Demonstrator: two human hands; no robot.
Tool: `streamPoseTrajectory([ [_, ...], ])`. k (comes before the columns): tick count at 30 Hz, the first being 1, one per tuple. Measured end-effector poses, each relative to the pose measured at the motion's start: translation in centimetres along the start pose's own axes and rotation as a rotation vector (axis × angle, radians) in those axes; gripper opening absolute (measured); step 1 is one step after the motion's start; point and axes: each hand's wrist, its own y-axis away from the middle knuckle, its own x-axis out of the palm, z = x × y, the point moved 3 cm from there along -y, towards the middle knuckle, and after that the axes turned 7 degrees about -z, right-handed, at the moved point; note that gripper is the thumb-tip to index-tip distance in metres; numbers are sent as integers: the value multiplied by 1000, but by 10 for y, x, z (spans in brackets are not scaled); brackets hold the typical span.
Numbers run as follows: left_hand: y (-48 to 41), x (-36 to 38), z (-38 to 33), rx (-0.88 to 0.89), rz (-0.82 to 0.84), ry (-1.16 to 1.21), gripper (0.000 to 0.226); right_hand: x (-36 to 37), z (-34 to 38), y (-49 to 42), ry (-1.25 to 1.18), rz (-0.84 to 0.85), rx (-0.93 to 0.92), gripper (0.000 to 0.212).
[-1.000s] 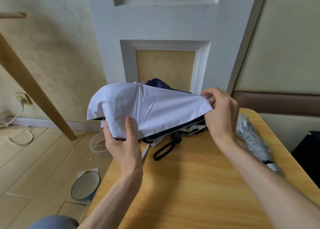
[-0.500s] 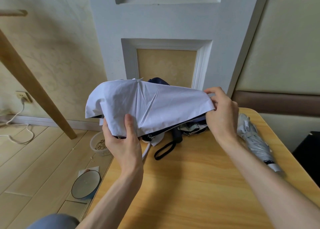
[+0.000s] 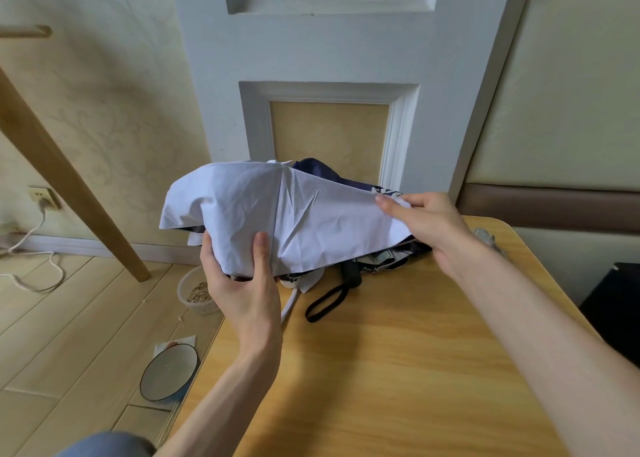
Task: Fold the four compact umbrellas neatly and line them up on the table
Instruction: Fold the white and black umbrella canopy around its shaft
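Note:
A pale lavender umbrella (image 3: 263,210) with loose, crumpled canopy is held up above the far edge of the wooden table (image 3: 398,370). My left hand (image 3: 246,287) grips its lower edge from beneath, thumb on the fabric. My right hand (image 3: 426,221) pinches the canopy's right corner. Behind and under it lies a dark navy umbrella (image 3: 322,169) with printed fabric, a black handle (image 3: 351,273) and a black wrist strap (image 3: 327,302). A folded silver umbrella (image 3: 488,238) lies at the right, mostly hidden by my right forearm.
The table stands against a white panelled wall. On the floor at the left are a plastic bowl of grain (image 3: 198,292), a round dish (image 3: 169,371), a slanted wooden leg (image 3: 69,186) and a white cable (image 3: 34,259). A dark object (image 3: 613,311) sits right of the table.
My right hand has shifted its pinch on the canopy corner, and the lavender fabric has been drawn a little tighter. The silver umbrella is now more hidden behind my right arm.

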Motion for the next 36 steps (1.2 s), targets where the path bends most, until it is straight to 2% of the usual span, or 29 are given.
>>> streamPoseTrajectory([
  [3, -4, 1, -1, 12, -3, 8, 66, -5, 4, -3, -54, -63, -63, 11],
  [6, -5, 2, -2, 17, 5, 18, 65, -10, 9, 2, -87, -71, -186, 4],
  [9, -7, 0, -2, 26, -10, 20, 65, -16, 16, 5, -79, -57, -308, 7],
  [12, -12, -1, -3, 26, -19, 26, 66, -21, 22, 3, -136, 91, -233, 10],
  [15, -16, -1, -6, 44, 4, 8, 65, -21, 27, 1, -34, 247, -247, 12],
  [19, -24, -1, -11, 125, 66, -52, 64, -22, 30, 0, 116, 365, -241, 15],
  [24, -27, -1, -17, 167, 108, -56, 62, -21, 30, 6, 108, 417, -289, 17],
  [29, -25, 0, -18, 162, 119, -48, 62, -15, 29, 12, 131, 496, -328, 28],
  [34, -26, 1, -17, 158, 128, -62, 64, -11, 24, 13, 291, 546, -317, 16],
  [36, -27, 0, -17, 163, 135, -68, 64, -15, 19, 10, 323, 518, -333, 35],
])
